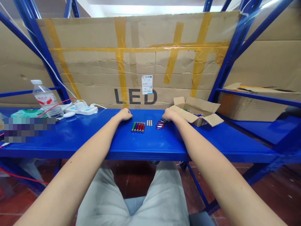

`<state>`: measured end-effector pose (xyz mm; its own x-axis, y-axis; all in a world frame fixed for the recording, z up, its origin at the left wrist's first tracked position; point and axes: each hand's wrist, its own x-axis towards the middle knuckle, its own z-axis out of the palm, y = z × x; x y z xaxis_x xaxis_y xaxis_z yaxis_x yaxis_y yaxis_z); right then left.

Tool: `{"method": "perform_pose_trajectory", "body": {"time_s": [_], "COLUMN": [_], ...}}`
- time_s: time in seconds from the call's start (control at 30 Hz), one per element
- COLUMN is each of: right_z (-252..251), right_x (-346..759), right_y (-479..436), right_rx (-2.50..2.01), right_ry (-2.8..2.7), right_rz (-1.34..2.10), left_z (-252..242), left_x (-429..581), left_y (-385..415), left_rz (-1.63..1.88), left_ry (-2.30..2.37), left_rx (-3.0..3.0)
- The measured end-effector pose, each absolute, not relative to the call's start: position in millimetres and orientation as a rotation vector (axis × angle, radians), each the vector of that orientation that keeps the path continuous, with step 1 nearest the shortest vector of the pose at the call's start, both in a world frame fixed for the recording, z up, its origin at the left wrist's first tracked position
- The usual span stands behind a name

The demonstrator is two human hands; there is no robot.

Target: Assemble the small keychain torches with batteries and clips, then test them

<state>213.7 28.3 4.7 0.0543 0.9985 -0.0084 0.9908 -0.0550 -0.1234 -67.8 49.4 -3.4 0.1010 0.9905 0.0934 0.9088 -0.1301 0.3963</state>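
Observation:
My left hand rests on the blue tabletop, its fingers curled into a fist with nothing showing in it. To its right lies a row of several small metal tubes, green, purple and red, like mini flashlights. Beside them, small round silvery button cells are laid out in a grid. Several coloured carabiner clips overlap in a fanned row further right. My right hand is closed at the upper right end of these clips; its fingertips are hidden, so I cannot tell whether it grips one.
An open cardboard box with small coloured items stands right of my right hand. Leftward are a power strip, a plastic bottle and a green packet. A large cardboard panel rises behind, between blue shelf posts.

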Motion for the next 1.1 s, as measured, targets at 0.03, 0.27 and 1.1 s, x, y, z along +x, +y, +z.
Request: {"method": "perform_pose_trajectory", "body": {"time_s": [0.03,0.27,1.1], "right_z": [4.5,4.0,6.2], "right_x": [214.3,217.3,225.3], "right_y": [29.6,29.0,20.9], "right_rx": [-2.231,-2.278,-2.194], "right_ry": [-2.089,-2.048,-2.153], "right_rz": [0.144,0.138,0.29], "left_z": [-3.4,-8.1,-14.3], "left_x": [-67.4,-67.7,-59.6], "left_y": [48.7,48.5,49.9], "left_rz": [0.499,0.592,0.224], "left_ry": [1.903,2.03,2.027], "left_rx": [2.135,2.188,2.364]}}
